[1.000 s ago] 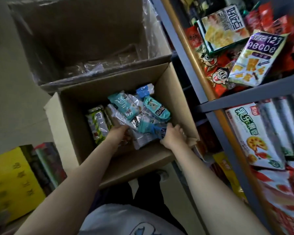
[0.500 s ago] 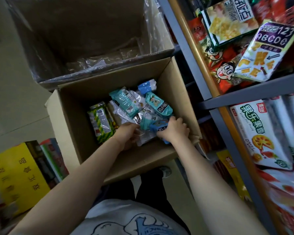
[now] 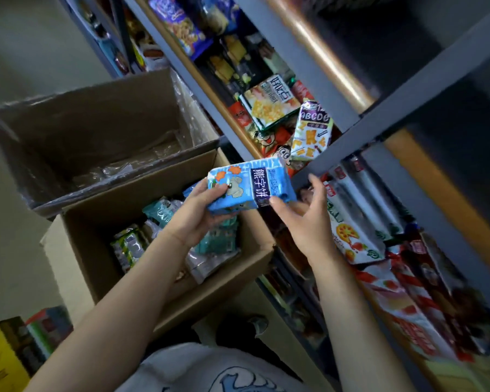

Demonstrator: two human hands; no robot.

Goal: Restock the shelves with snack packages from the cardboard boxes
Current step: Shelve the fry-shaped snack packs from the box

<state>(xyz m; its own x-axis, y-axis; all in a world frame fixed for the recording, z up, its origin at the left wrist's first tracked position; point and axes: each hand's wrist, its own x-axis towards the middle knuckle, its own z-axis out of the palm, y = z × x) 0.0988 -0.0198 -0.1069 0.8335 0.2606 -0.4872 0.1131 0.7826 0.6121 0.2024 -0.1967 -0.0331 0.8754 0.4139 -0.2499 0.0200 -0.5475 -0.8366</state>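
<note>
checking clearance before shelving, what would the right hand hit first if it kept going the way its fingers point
Probably the grey shelf edge: the right hand's fingers point up at it, just below. Depth is unclear.

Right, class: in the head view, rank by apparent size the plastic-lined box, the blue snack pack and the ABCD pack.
1. plastic-lined box
2. blue snack pack, gripped by the left hand; nearer the camera, so unsure
3. ABCD pack

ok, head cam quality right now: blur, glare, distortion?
Head view: blue snack pack in the left hand reads sharp; lower-right shelf goods smear with motion blur; glare streak on the brass-coloured upright; shelf rails tilt steeply, wide-angle; upper right underexposed.
</note>
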